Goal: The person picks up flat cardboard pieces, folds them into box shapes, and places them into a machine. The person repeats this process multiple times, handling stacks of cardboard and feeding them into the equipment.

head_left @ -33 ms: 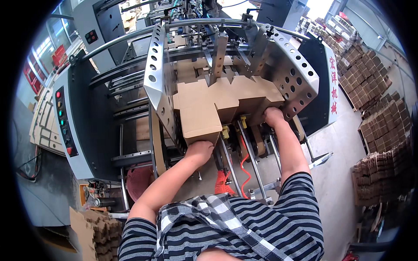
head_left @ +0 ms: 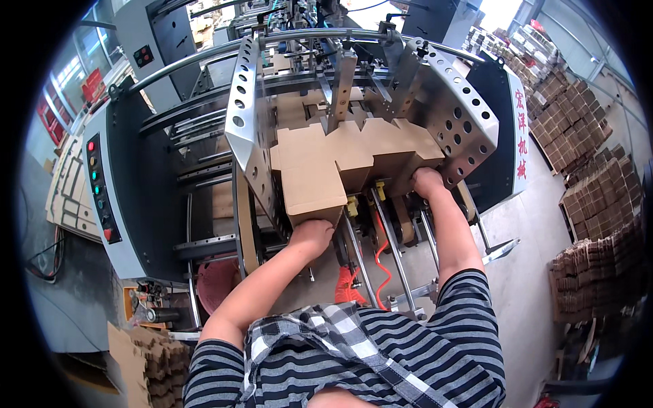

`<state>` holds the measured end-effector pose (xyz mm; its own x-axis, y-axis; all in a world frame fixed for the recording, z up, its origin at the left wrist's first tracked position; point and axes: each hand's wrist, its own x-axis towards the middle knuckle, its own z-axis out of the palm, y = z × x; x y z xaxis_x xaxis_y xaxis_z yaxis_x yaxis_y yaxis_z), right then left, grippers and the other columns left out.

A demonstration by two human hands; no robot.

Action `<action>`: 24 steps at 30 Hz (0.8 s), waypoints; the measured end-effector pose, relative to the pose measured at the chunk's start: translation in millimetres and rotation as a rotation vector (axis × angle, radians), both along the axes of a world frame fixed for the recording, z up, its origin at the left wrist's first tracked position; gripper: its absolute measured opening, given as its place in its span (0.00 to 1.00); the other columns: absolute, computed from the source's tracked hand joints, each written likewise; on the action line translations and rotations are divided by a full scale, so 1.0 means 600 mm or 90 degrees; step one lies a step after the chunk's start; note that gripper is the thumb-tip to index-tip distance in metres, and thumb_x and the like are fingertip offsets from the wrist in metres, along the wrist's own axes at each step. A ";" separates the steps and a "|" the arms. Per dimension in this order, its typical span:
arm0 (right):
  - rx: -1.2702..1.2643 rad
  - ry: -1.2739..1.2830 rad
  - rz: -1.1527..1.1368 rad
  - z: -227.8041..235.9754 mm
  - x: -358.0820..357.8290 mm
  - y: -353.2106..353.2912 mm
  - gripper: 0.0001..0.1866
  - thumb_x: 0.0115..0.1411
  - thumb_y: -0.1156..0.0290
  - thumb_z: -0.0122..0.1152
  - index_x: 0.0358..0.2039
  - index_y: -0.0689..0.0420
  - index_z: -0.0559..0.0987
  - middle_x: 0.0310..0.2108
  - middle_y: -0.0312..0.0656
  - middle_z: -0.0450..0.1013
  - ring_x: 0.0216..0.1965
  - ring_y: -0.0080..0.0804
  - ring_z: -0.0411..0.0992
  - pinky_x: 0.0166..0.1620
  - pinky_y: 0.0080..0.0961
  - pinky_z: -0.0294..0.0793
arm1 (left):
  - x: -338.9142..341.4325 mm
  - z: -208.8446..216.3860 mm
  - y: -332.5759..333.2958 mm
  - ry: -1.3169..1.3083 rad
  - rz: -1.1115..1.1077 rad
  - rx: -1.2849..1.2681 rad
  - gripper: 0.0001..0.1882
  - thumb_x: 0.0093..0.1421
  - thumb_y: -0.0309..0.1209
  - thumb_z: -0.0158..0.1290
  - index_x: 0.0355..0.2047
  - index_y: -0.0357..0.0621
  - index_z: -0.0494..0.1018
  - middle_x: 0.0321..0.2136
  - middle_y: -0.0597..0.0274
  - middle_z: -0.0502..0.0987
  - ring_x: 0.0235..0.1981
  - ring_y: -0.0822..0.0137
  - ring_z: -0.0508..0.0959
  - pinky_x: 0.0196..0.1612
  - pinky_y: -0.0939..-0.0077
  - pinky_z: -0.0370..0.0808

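A stack of brown die-cut cardboard blanks lies between two perforated metal side plates of a machine. At its near left corner my left hand is closed on the front edge, with the fingertips hidden beneath the cardboard. My right hand grips the right part of the same stack, close to the right side plate; its fingers are curled and partly hidden. Along my left side of the stack stands the left side plate. An upright metal bar rises behind the notched far edge of the cardboard.
Metal rods and an orange coiled air hose run below the stack toward me. A button panel is on the machine's left housing. Bundled cardboard stacks stand on the floor at right, and more cardboard sits at lower left.
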<state>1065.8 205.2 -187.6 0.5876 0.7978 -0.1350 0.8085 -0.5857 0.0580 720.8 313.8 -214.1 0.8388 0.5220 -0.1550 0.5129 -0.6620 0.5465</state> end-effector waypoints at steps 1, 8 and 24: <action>0.000 -0.005 0.005 -0.004 0.005 -0.002 0.12 0.52 0.65 0.58 0.35 0.55 0.83 0.40 0.49 0.78 0.44 0.46 0.76 0.48 0.40 0.75 | 0.003 0.004 0.000 0.010 -0.003 -0.011 0.18 0.59 0.40 0.49 0.44 0.43 0.77 0.41 0.50 0.79 0.44 0.50 0.77 0.48 0.60 0.74; -0.016 -0.009 0.045 0.043 0.004 -0.002 0.11 0.50 0.64 0.58 0.30 0.55 0.83 0.35 0.50 0.78 0.39 0.48 0.76 0.44 0.41 0.76 | -0.033 0.054 -0.015 -0.042 -0.041 -0.013 0.26 0.55 0.40 0.56 0.51 0.38 0.72 0.44 0.45 0.77 0.45 0.49 0.77 0.51 0.63 0.73; 0.008 -0.038 0.058 0.084 -0.016 0.004 0.11 0.50 0.63 0.59 0.29 0.56 0.83 0.33 0.50 0.78 0.38 0.49 0.76 0.44 0.41 0.76 | -0.061 0.110 0.016 -0.132 0.012 -0.089 0.23 0.55 0.39 0.58 0.45 0.33 0.76 0.40 0.47 0.80 0.43 0.55 0.80 0.48 0.69 0.75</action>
<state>1055.9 207.6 -137.2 0.5199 0.8494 -0.0911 0.8534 -0.5115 0.1009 684.5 323.3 -147.9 0.8504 0.5235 -0.0527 0.3923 -0.5641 0.7265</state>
